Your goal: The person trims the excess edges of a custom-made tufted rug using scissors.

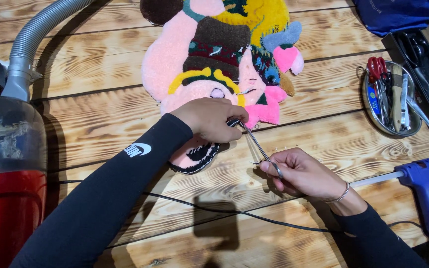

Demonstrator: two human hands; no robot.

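My right hand [301, 173] grips slim metal scissors [261, 148] just below the tufted rug [224, 59]; my left hand [209, 118] pinches its lower edge. Right of the rug, a round metal tray [368, 111] holds red-handled scissors [377, 69] and other tools.

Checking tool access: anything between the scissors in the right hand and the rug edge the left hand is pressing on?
Nothing visible. The right hand holds thin metal scissors whose tips reach the tufted rug edge right under the left hand. Between them is only bare wooden table. The black cable lies nearer the person.
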